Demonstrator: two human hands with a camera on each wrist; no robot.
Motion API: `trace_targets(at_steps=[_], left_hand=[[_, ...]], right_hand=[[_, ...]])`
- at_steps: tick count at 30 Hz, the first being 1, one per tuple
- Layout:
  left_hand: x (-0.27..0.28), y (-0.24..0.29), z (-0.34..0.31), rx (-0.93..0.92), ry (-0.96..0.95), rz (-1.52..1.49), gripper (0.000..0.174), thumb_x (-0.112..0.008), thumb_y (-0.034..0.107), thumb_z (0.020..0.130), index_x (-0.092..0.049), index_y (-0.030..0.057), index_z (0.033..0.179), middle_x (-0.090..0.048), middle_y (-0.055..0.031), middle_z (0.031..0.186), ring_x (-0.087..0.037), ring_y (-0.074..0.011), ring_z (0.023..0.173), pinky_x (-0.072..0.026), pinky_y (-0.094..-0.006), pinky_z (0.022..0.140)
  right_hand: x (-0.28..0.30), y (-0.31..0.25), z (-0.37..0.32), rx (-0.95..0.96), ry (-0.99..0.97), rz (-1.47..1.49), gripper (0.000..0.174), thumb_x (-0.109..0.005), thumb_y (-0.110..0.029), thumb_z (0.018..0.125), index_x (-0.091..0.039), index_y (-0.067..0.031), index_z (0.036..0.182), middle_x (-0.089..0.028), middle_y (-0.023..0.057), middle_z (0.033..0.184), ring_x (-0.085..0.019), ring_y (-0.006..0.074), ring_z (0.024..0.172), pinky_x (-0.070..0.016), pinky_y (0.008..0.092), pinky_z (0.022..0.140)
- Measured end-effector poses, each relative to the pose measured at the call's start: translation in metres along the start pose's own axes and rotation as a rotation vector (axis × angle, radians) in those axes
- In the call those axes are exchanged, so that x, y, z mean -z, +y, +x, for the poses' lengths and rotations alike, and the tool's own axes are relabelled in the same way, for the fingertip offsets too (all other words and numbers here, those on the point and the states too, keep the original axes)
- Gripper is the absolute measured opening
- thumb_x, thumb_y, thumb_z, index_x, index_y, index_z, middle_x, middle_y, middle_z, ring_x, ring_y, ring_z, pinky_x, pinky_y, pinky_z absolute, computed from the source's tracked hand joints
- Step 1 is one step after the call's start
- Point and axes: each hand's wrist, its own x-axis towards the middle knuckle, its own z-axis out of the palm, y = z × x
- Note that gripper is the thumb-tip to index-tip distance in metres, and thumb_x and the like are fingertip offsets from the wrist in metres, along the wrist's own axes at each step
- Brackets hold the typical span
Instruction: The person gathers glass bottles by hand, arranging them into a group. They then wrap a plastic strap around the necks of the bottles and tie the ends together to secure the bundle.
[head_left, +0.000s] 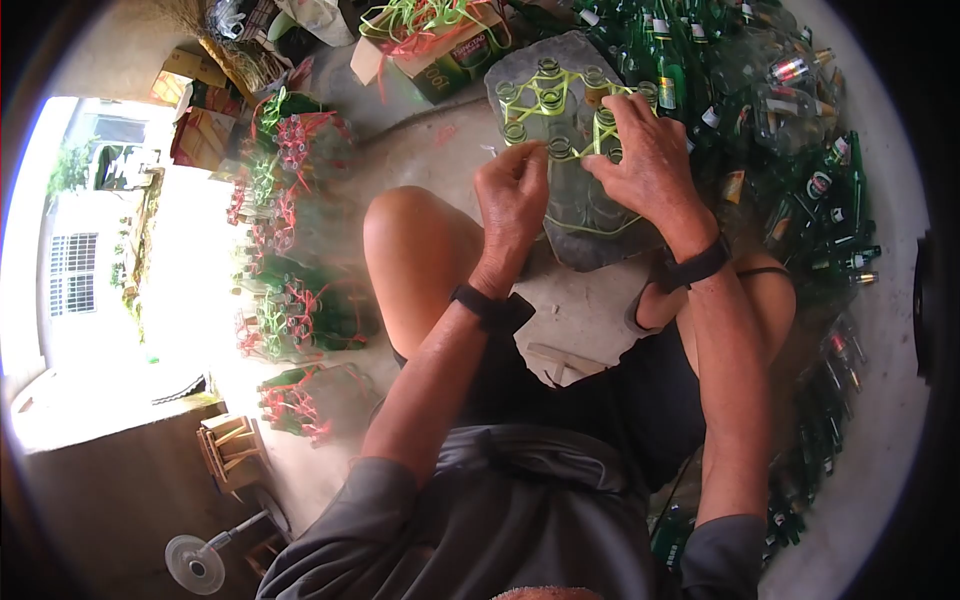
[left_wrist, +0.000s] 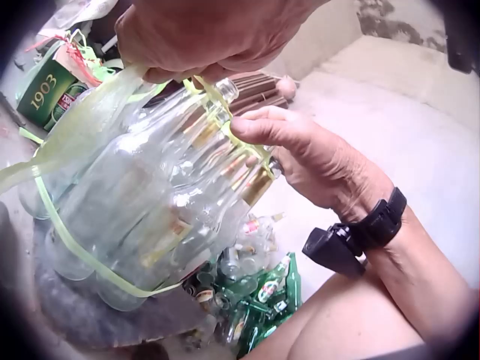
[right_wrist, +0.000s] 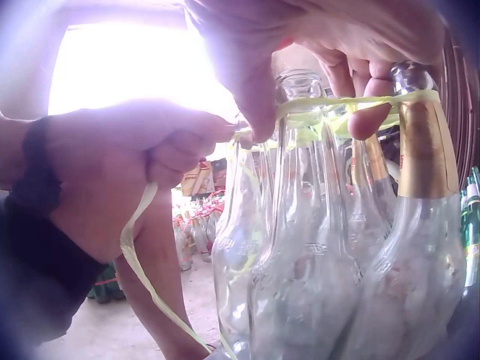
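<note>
A bundle of clear glass bottles (left_wrist: 120,180) stands upright on a dark stone slab (head_left: 590,252). Yellow-green plastic strap (right_wrist: 360,100) runs round the necks, and another loop of it (left_wrist: 82,256) circles the bodies lower down. My left hand (head_left: 513,195) pinches a loose end of the strap (right_wrist: 142,262) beside the near bottle neck, its fingers curled. From the other side, my right hand (head_left: 650,165) reaches over the necks. Its thumb (right_wrist: 256,112) presses by the left hand's pinch, while the fingers bend round a bottle neck (right_wrist: 300,86). Gold foil covers one neck (right_wrist: 424,150).
Green bottles (head_left: 690,70) lie heaped along the right. Bottle bundles tied with red and green strap (head_left: 290,310) stand on the left floor. A green carton (head_left: 450,70) with tangled strap is at the back. A fan (head_left: 195,563) and wooden stool (head_left: 232,450) are lower left.
</note>
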Motion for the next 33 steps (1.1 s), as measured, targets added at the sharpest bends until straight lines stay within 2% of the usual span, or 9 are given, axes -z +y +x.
trace_targets(at_steps=[5,7,10,13,19,21,27,30,33], left_hand=[[-0.004,-0.012,-0.005,0.114,-0.011,-0.257,0.02,-0.07,0.013,0.1,-0.077,-0.0003,0.114,-0.069,0.0034,0.084,-0.054,-0.0018,0.073,-0.0424,-0.0214,0.063],[-0.002,-0.004,-0.009,0.165,0.02,-0.2,0.018,-0.07,0.014,0.101,-0.074,0.0002,0.111,-0.065,0.0042,0.078,-0.046,-0.0001,0.065,-0.0351,-0.0207,0.056],[-0.002,0.005,-0.023,0.279,0.063,-0.17,0.019,-0.07,0.017,0.1,-0.063,-0.0005,0.104,-0.066,-0.0009,0.073,-0.05,-0.0033,0.063,-0.0386,-0.0231,0.056],[-0.004,0.009,-0.024,0.428,0.049,-0.253,0.037,-0.068,0.024,0.102,-0.066,-0.0068,0.123,-0.065,-0.0015,0.076,-0.048,-0.0034,0.062,-0.0379,-0.0241,0.054],[0.0,-0.005,-0.02,0.491,-0.065,-0.359,0.029,-0.067,0.021,0.102,-0.075,-0.0046,0.113,-0.047,0.009,0.065,-0.036,-0.0009,0.054,-0.0257,-0.0233,0.047],[-0.011,-0.004,-0.016,0.52,0.036,-0.399,0.018,-0.068,0.021,0.104,-0.071,0.0042,0.096,-0.037,0.0126,0.059,-0.029,0.0009,0.047,-0.0208,-0.0228,0.041],[-0.032,0.006,-0.035,0.478,0.008,-0.46,0.021,-0.071,0.018,0.102,-0.072,-0.0012,0.109,-0.04,0.0101,0.063,-0.03,0.0001,0.049,-0.0216,-0.0215,0.043],[-0.041,0.008,-0.042,0.498,0.027,-0.462,0.022,-0.071,0.018,0.102,-0.072,-0.0015,0.111,-0.04,0.01,0.063,-0.03,0.0005,0.05,-0.0211,-0.0212,0.043],[-0.04,0.001,-0.042,0.452,-0.002,-0.51,0.022,-0.071,0.018,0.103,-0.072,-0.0011,0.113,-0.04,0.0099,0.063,-0.029,0.0008,0.05,-0.0205,-0.0208,0.044]], right_hand=[[0.0,0.0,0.002,-0.001,0.019,0.005,0.067,-0.085,-0.027,0.074,-0.057,-0.0054,0.131,-0.063,0.0118,0.12,-0.063,0.0318,0.113,-0.0436,0.0464,0.098],[-0.002,0.002,0.002,0.027,0.061,-0.009,0.061,-0.083,-0.027,0.074,-0.059,-0.0063,0.127,-0.064,0.0106,0.115,-0.063,0.0301,0.11,-0.0437,0.0457,0.094],[0.0,-0.002,-0.005,0.003,0.039,0.009,0.057,-0.082,-0.026,0.073,-0.06,-0.007,0.122,-0.065,0.0091,0.114,-0.064,0.0298,0.109,-0.0433,0.0472,0.093],[0.002,-0.004,-0.004,-0.029,-0.022,0.018,0.064,-0.084,-0.027,0.073,-0.059,-0.0068,0.128,-0.063,0.0112,0.12,-0.063,0.0318,0.111,-0.043,0.0441,0.092],[0.012,0.002,-0.006,-0.044,-0.039,0.004,0.062,-0.083,-0.026,0.072,-0.06,-0.0048,0.125,-0.063,0.012,0.117,-0.063,0.033,0.106,-0.0424,0.0441,0.091],[0.007,0.006,0.006,0.013,-0.047,0.033,0.06,-0.082,-0.026,0.073,-0.061,-0.0041,0.125,-0.064,0.0125,0.115,-0.064,0.0337,0.106,-0.0433,0.0447,0.092],[0.025,0.036,0.014,0.055,-0.138,0.035,0.068,-0.087,-0.025,0.069,-0.066,-0.0049,0.13,-0.066,0.0137,0.121,-0.065,0.0332,0.107,-0.0449,0.0432,0.094],[0.024,0.047,0.014,0.121,-0.087,0.072,0.057,-0.083,-0.024,0.069,-0.07,-0.0119,0.123,-0.07,0.007,0.116,-0.067,0.0267,0.112,-0.0432,0.0445,0.096],[0.023,0.048,0.014,0.139,-0.089,0.06,0.065,-0.084,-0.027,0.071,-0.067,-0.0071,0.13,-0.068,0.0116,0.118,-0.064,0.0328,0.106,-0.0437,0.0427,0.096]])
